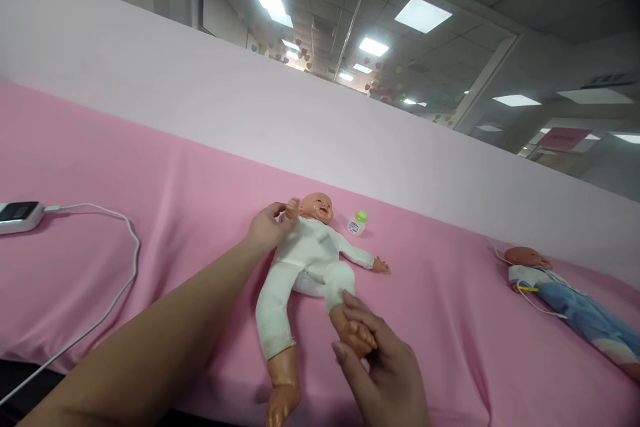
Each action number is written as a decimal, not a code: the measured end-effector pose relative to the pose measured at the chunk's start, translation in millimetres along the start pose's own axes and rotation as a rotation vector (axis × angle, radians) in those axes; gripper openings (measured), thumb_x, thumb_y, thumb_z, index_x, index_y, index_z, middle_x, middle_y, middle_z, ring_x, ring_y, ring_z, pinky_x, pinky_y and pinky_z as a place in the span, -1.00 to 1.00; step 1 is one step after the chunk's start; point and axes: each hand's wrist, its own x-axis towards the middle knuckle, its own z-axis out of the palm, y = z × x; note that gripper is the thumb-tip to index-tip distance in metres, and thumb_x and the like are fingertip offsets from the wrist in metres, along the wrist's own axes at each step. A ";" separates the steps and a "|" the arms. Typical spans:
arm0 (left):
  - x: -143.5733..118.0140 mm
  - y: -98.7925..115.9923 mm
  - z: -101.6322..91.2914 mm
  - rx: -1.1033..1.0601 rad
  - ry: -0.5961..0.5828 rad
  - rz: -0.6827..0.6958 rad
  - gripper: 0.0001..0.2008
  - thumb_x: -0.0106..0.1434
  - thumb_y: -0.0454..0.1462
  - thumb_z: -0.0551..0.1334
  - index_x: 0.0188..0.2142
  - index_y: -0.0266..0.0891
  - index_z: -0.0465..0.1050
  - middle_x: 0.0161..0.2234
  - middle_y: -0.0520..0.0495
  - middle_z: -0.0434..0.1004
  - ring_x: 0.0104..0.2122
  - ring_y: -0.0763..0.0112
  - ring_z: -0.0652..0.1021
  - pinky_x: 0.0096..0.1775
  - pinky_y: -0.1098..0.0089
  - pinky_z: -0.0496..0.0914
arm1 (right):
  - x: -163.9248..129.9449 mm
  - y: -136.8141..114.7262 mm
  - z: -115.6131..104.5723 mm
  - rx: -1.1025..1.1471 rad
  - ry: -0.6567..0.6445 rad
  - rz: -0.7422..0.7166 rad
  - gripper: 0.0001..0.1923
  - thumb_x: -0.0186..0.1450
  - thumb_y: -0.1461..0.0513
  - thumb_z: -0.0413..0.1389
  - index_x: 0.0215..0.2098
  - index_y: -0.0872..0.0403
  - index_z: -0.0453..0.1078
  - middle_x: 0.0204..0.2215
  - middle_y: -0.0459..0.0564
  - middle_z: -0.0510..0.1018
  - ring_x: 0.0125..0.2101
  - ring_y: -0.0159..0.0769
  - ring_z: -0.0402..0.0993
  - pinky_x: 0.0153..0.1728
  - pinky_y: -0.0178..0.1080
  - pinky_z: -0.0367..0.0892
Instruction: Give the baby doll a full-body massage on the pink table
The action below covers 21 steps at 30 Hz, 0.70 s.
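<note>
A person's right hand (387,363) closes around the foot of a baby doll (313,250), thumb on one side and fingers on the other, in the foreground. The doll lies on its back on a pink sheet (415,313), in the middle of the view, its head away from the person and its white bodysuit (307,243) covering trunk and limbs down to wrists and shins. The leg in the right hand is bent at the knee; the other stretches toward the near edge. A white cable (136,257) curves across the sheet on the left to a white device (21,217) with a dark display. Farther up, the left hand (270,230) grasps the doll's raised hand, fingers curled behind it; how firmly, one cannot tell. On the right, a second doll (575,303) in blue and white lies on the same sheet, a thin white tube (543,310) and a yellow piece (527,289) on its chest. Just beside the first doll's head stands a small clear bottle (357,224) with a green cap (361,215). Behind runs a low white partition (280,127), topped by glass dotted with heart-shaped decals (383,90). Beyond, square ceiling lights (423,15) glow.
</note>
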 end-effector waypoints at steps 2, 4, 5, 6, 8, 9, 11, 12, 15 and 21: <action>-5.7 2.1 6.7 0.133 -0.094 0.082 -0.61 0.07 -0.13 0.43 -0.07 -0.08 0.58 -0.09 -0.05 0.66 -0.11 0.14 0.61 -0.09 0.27 0.45 | 20.0 -1.0 2.9 -0.003 0.016 0.047 -0.65 0.31 0.14 0.27 0.06 -0.04 0.54 0.16 0.13 0.59 0.17 0.04 0.53 0.10 -0.01 0.54; -8.8 1.0 10.6 0.184 -0.184 0.180 -0.64 0.06 -0.18 0.43 -0.11 -0.07 0.58 -0.06 -0.05 0.64 -0.08 0.14 0.61 -0.06 0.27 0.45 | 38.2 3.0 10.2 0.016 0.033 0.088 -0.66 0.33 0.11 0.25 0.06 -0.02 0.53 0.18 0.14 0.57 0.20 0.05 0.50 0.12 0.05 0.52; -9.4 -0.5 11.7 0.174 -0.219 0.213 -0.67 0.06 -0.20 0.43 -0.13 -0.08 0.59 -0.04 -0.06 0.62 -0.05 0.14 0.60 -0.04 0.26 0.45 | 45.9 6.6 14.9 0.026 0.036 0.102 -0.66 0.33 0.11 0.24 0.06 -0.01 0.53 0.17 0.14 0.57 0.22 0.05 0.48 0.14 0.08 0.50; -9.6 -2.3 12.3 0.151 -0.247 0.226 -0.68 0.06 -0.21 0.42 -0.15 -0.08 0.59 -0.01 -0.06 0.61 -0.01 0.13 0.59 -0.02 0.26 0.44 | 52.5 10.7 19.9 0.034 0.041 0.113 -0.65 0.33 0.11 0.24 0.05 -0.01 0.53 0.17 0.14 0.57 0.24 0.06 0.45 0.17 0.11 0.47; -9.1 -6.4 12.7 0.100 -0.267 0.199 -0.68 0.04 -0.23 0.44 -0.15 -0.09 0.59 0.08 -0.09 0.57 0.10 0.09 0.54 0.06 0.23 0.42 | 62.2 18.9 29.4 0.055 0.045 0.129 -0.66 0.32 0.11 0.24 0.04 0.01 0.53 0.16 0.14 0.58 0.27 0.05 0.41 0.21 0.14 0.41; -8.7 -8.1 12.8 0.077 -0.266 0.173 -0.66 0.02 -0.23 0.45 -0.15 -0.09 0.60 0.13 -0.10 0.54 0.15 0.06 0.51 0.09 0.21 0.40 | 65.2 22.2 33.3 0.070 0.045 0.135 -0.66 0.32 0.11 0.24 0.03 0.01 0.53 0.16 0.14 0.57 0.28 0.04 0.40 0.23 0.15 0.38; -8.2 -10.6 13.0 0.016 -0.284 0.109 -0.63 -0.01 -0.22 0.48 -0.15 -0.10 0.59 0.14 -0.13 0.53 0.14 0.04 0.52 0.07 0.19 0.43 | 67.9 25.5 38.3 0.110 0.038 0.138 -0.66 0.32 0.11 0.25 0.02 0.02 0.54 0.18 0.15 0.56 0.28 0.03 0.39 0.24 0.15 0.37; -7.9 -11.2 13.0 -0.042 -0.305 0.060 -0.60 -0.01 -0.20 0.49 -0.14 -0.11 0.58 0.08 -0.13 0.57 0.07 0.06 0.56 0.01 0.18 0.46 | 67.6 25.4 39.2 0.125 0.035 0.135 -0.67 0.31 0.11 0.26 0.02 0.02 0.54 0.17 0.16 0.57 0.28 0.03 0.40 0.23 0.14 0.37; -5.0 -11.2 11.5 -0.333 -0.305 -0.113 -0.54 0.01 -0.13 0.50 -0.11 -0.15 0.51 -0.20 -0.07 0.64 -0.23 0.20 0.63 -0.21 0.26 0.51 | 61.0 19.5 35.5 0.156 0.022 0.141 -0.66 0.31 0.11 0.27 0.02 0.01 0.55 0.18 0.16 0.56 0.24 0.05 0.45 0.20 0.13 0.43; 14.2 -14.8 -3.1 -0.690 0.035 -0.417 -0.55 0.20 0.08 0.38 -0.11 -0.12 0.40 -0.20 -0.15 0.60 -0.20 0.13 0.66 -0.15 0.19 0.55 | 23.3 6.9 12.2 0.141 -0.030 0.126 -0.68 0.32 0.11 0.28 0.03 -0.01 0.54 0.22 0.20 0.52 0.22 0.08 0.47 0.12 0.05 0.52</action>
